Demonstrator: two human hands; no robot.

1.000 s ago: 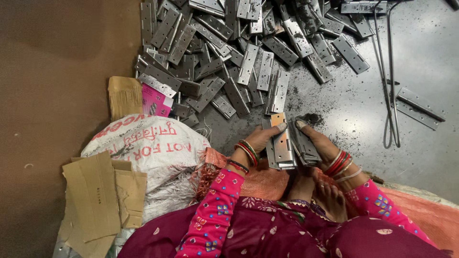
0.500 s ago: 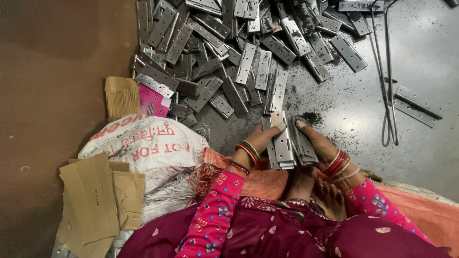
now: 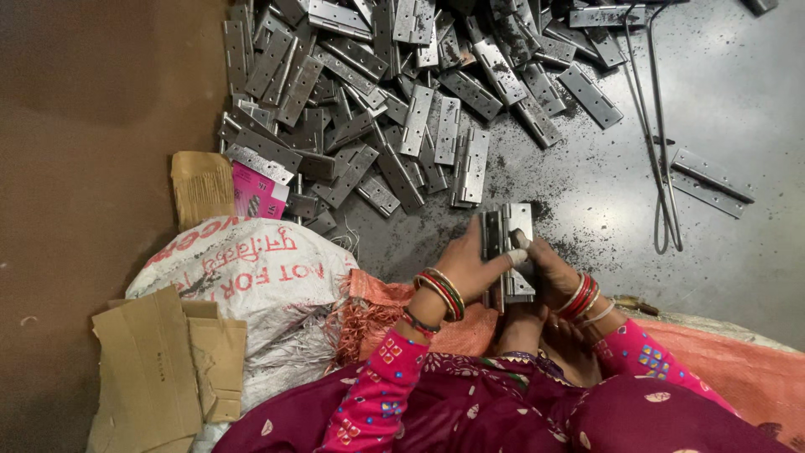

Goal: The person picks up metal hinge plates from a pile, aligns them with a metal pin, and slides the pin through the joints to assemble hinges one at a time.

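Closest in, the person sits on the floor in a pink patterned sleeve, an orange cloth point(image 3: 738, 369) spread under the knees, and both hands meet over a small stack of metal hinges point(image 3: 508, 252) held just above the dark floor point(image 3: 604, 210). The left hand point(image 3: 463, 267) is curled round the stack's left edge, thumb over the top plate, bangles bunched at the wrist; it is closed on the hinges rather than spread. The right hand point(image 3: 549, 270) presses in from the other side, fingers wrapped underneath and one fingertip laid across the face, so the stack sits pinched between the two. To my eye, squaring such a stack goes best with the long edges kept flush and the grip firm but not crushing, since the plates look ready to slide on one another. Just left of the knees lies a white woven sack point(image 3: 251, 285) with torn cardboard pieces point(image 3: 159, 369) beside it, and a pink packet point(image 3: 256, 191) next to a brown paper wrapper point(image 3: 201, 184). Farther out, a big loose pile of hinges point(image 3: 377, 109) covers the floor, plates overlapping at every angle. To the right of it lie a bent wire rod point(image 3: 658, 151) and two stray hinge leaves point(image 3: 708, 180), well apart from the hands.
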